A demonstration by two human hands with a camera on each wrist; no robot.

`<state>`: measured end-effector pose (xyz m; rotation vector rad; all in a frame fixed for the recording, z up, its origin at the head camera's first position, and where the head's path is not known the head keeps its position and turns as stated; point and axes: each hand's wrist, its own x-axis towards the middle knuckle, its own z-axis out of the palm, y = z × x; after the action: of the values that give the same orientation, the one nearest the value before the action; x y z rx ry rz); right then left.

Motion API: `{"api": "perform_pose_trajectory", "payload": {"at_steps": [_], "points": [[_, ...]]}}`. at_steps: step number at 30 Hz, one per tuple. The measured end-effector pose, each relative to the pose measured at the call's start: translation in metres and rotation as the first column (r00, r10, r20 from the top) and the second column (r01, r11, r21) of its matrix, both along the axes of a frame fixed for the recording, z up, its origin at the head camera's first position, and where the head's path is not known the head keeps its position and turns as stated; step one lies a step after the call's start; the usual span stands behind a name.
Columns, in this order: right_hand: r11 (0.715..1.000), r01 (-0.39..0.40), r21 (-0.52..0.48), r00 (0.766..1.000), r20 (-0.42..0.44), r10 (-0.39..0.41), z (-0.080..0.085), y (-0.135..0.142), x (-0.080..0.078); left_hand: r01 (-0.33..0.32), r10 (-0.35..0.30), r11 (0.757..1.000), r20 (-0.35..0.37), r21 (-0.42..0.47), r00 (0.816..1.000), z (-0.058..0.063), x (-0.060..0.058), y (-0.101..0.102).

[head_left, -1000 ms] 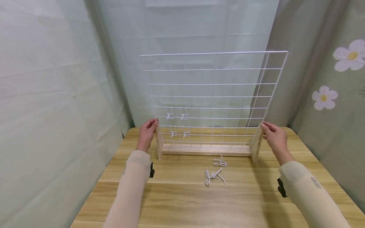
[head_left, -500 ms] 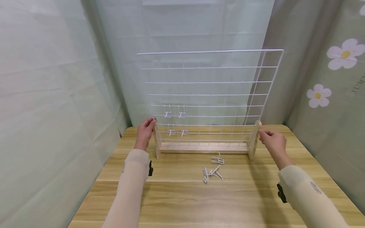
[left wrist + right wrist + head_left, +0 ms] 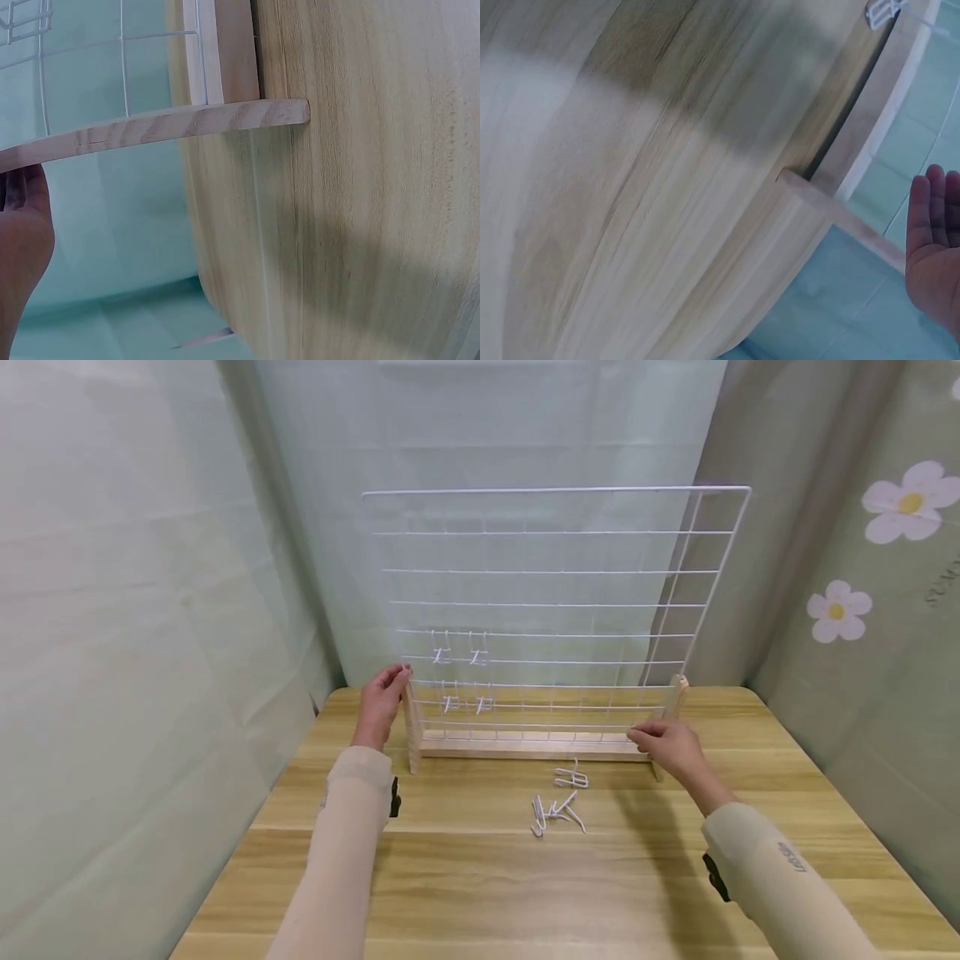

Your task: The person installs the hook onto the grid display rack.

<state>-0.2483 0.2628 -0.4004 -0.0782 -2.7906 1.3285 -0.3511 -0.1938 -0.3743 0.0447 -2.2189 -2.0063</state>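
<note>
A white wire grid rack [image 3: 557,572] stands upright on a pale wooden base [image 3: 525,746] with a wooden post at each end. My left hand [image 3: 381,706] pinches the top of the left post [image 3: 413,731]; in the left wrist view its fingers lie against that post's outer side. My right hand [image 3: 670,749] hovers before the rack's lower right part, apart from the right post [image 3: 679,689] and holding nothing. Several white wire hooks [image 3: 442,656] hang in two rows at the grid's lower left. Loose hooks [image 3: 572,777] lie on the table before the base.
The wood-grain table [image 3: 480,885] has rounded back corners. A pale curtain [image 3: 150,610] hangs on the left and behind, and a flower-printed cloth [image 3: 892,693] on the right. Another small cluster of loose hooks [image 3: 557,812] lies nearer me.
My right hand has let go of the right post and moved left and down, in front of the grid. My left hand stays on the left post. The view has shifted slightly.
</note>
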Motion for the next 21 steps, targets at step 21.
{"api": "perform_pose_trajectory", "payload": {"at_steps": [21], "points": [[0.938, -0.294, 0.182, 0.954, 0.0, 0.299, -0.022, -0.037, -0.021, 0.001, -0.001, 1.0, 0.003, -0.005, 1.0, 0.0, 0.0, 0.0]]}}
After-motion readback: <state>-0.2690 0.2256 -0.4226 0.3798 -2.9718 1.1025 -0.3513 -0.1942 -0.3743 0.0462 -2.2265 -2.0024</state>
